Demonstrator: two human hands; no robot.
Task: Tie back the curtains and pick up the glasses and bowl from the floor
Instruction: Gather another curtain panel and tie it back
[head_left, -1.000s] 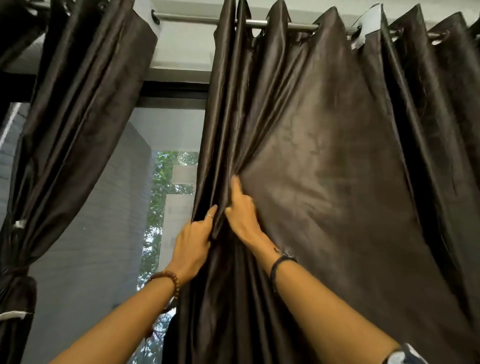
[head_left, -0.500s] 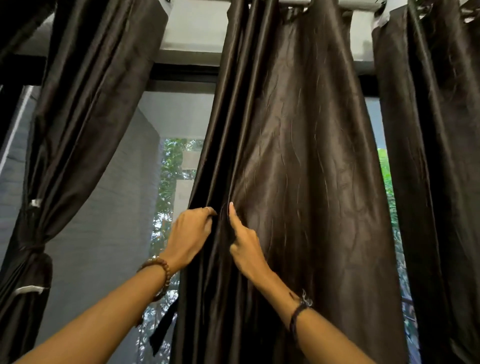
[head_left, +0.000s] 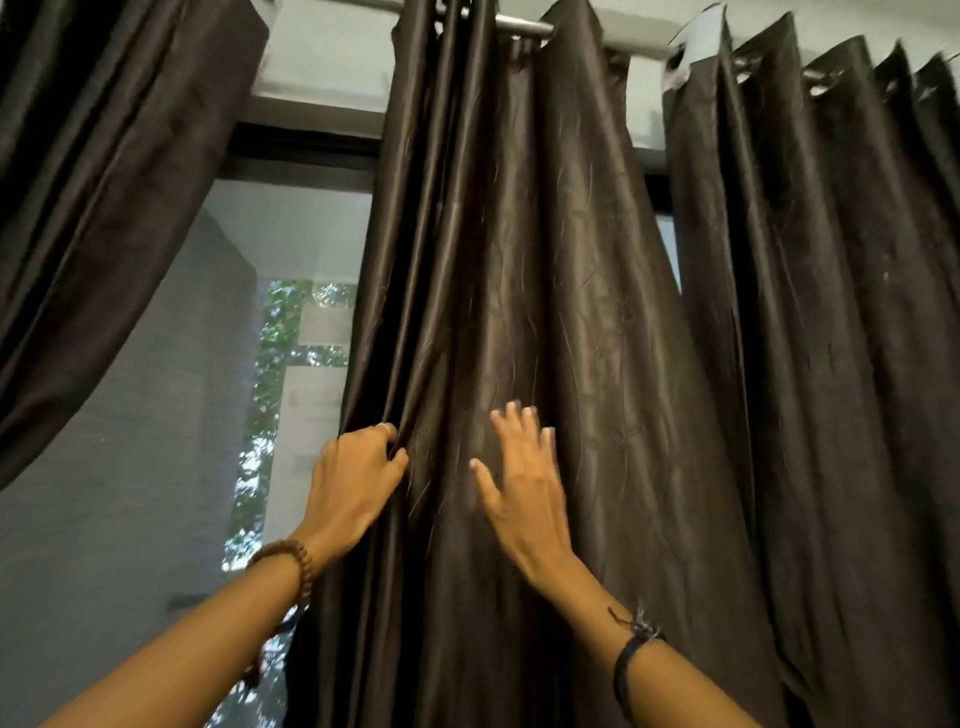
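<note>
A dark brown satin curtain (head_left: 519, 270) hangs in folds from a metal rod (head_left: 524, 25) straight ahead. My left hand (head_left: 356, 480) grips the gathered left edge of this curtain, fingers curled into the folds. My right hand (head_left: 522, 486) is spread flat, fingers straight, against the curtain's front a little to the right. A second dark curtain (head_left: 98, 171) at the left sweeps down and leftward. A third curtain (head_left: 841, 338) hangs at the right. No glasses or bowl are in view.
A window (head_left: 291, 364) with a grey wall and green leaves outside shows between the left and middle curtains. A thin strip of window shows between the middle and right curtains. The floor is out of view.
My right hand let go of the fold and moved right, fingers now spread flat on the cloth. The left hand keeps its grip on the edge. The view tilted up slightly.
</note>
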